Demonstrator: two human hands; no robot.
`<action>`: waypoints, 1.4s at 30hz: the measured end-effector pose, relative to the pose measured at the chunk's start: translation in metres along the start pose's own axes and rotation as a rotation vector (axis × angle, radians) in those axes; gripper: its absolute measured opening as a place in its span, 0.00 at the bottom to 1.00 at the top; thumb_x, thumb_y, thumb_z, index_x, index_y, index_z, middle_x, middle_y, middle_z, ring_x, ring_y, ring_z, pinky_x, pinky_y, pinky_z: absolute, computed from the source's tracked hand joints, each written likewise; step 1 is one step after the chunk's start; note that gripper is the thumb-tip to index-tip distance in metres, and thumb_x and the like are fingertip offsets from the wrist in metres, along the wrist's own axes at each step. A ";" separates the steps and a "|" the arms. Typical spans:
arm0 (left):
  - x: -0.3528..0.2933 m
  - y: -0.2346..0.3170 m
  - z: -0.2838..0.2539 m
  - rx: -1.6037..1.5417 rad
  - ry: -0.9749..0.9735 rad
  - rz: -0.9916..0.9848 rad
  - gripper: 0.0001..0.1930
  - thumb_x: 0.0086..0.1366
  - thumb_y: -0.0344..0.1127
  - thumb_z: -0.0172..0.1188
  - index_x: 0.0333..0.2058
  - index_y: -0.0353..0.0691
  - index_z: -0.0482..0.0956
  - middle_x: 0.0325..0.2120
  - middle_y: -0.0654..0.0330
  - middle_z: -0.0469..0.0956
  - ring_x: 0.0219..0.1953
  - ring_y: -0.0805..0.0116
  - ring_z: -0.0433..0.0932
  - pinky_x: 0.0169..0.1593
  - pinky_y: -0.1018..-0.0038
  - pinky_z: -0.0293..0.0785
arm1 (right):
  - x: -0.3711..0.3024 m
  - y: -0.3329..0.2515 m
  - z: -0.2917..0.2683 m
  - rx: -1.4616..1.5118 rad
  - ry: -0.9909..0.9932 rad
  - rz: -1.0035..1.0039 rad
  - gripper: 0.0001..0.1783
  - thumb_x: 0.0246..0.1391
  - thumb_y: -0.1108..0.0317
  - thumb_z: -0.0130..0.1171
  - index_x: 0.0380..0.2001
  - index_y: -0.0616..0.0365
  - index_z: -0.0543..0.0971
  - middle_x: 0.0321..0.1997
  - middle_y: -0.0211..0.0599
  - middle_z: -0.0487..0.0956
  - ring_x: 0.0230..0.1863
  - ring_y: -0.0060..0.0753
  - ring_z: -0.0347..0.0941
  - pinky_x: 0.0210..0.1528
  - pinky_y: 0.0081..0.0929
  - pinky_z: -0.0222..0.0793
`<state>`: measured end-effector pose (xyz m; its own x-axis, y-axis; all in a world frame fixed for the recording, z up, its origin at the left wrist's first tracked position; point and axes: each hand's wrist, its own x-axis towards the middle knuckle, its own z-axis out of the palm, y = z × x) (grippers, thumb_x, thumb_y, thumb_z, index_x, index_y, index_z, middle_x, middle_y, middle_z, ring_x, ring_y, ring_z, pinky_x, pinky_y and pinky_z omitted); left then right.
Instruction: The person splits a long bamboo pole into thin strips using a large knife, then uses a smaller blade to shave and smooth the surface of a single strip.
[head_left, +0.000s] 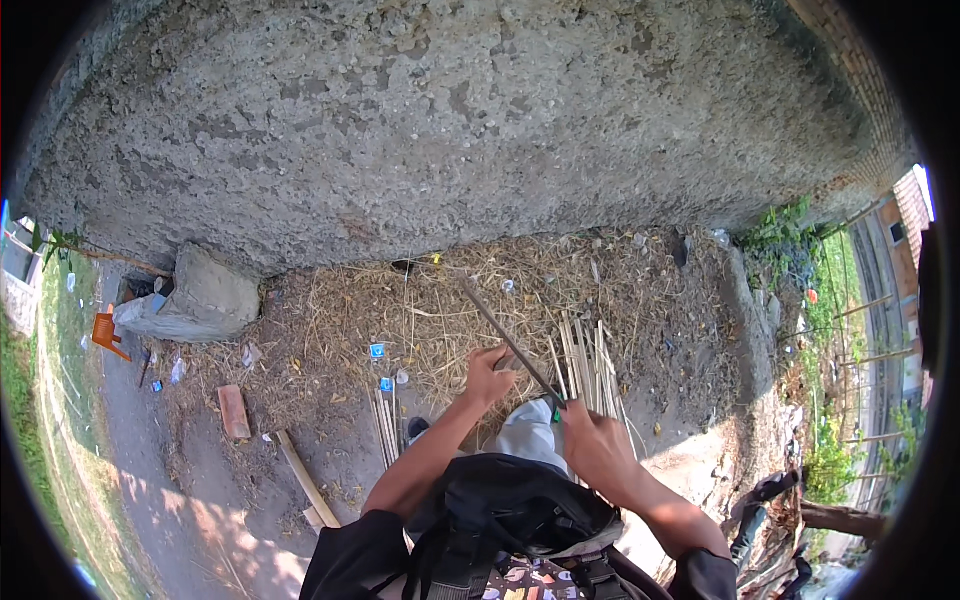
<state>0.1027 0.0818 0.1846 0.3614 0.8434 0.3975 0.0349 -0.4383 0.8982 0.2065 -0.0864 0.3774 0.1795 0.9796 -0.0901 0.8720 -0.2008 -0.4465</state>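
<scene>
A long, narrow, dark blade-like strip (515, 347) slants up and to the left above the straw. Its lower end is in my right hand (597, 445), whose fingers are closed round it. My left hand (488, 374) is closed close beside the strip's middle, its fingers curled. What they hold, if anything, is too small to make out. Behind my right hand, a bundle of thin pale split sticks (588, 362) lies on the ground. More thin sticks (384, 428) lie to the left of my left forearm.
A rough grey wall (480, 130) rises ahead. Dry straw (350, 310) covers the ground. To the left are a concrete block (212, 295), an orange plastic chair (108, 332), a red brick (234, 411) and a wooden plank (305, 478). A low concrete edge (752, 330) runs along the right.
</scene>
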 end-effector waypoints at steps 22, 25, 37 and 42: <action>0.011 -0.024 -0.004 -0.028 -0.181 -0.247 0.09 0.63 0.33 0.62 0.26 0.35 0.84 0.15 0.57 0.76 0.21 0.66 0.75 0.30 0.67 0.69 | 0.030 0.009 -0.015 0.065 -0.111 0.041 0.07 0.60 0.69 0.51 0.40 0.57 0.68 0.27 0.52 0.79 0.27 0.64 0.77 0.27 0.57 0.70; 0.005 -0.017 -0.016 -0.078 -0.230 -0.269 0.12 0.65 0.34 0.60 0.24 0.36 0.83 0.17 0.56 0.77 0.21 0.66 0.75 0.30 0.67 0.69 | 0.022 0.003 -0.016 0.060 -0.133 0.025 0.07 0.62 0.67 0.50 0.40 0.57 0.68 0.26 0.53 0.79 0.25 0.65 0.76 0.25 0.57 0.69; 0.021 0.019 -0.023 -0.123 -0.174 -0.231 0.18 0.67 0.32 0.57 0.16 0.35 0.73 0.11 0.64 0.68 0.15 0.76 0.67 0.21 0.71 0.60 | 0.028 -0.039 -0.048 0.267 -0.119 0.089 0.09 0.66 0.66 0.47 0.39 0.61 0.68 0.16 0.53 0.74 0.20 0.65 0.73 0.23 0.56 0.68; 0.014 0.011 -0.020 -0.126 -0.209 -0.299 0.19 0.67 0.33 0.58 0.15 0.36 0.71 0.10 0.65 0.65 0.15 0.76 0.63 0.21 0.70 0.57 | 0.028 -0.046 -0.045 0.139 -0.182 0.110 0.09 0.65 0.67 0.46 0.39 0.62 0.67 0.18 0.55 0.75 0.21 0.65 0.74 0.24 0.56 0.69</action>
<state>0.0890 0.0949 0.2036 0.5350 0.8411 0.0799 0.0569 -0.1302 0.9899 0.1917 -0.0503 0.4351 0.1739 0.9387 -0.2977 0.7786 -0.3162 -0.5421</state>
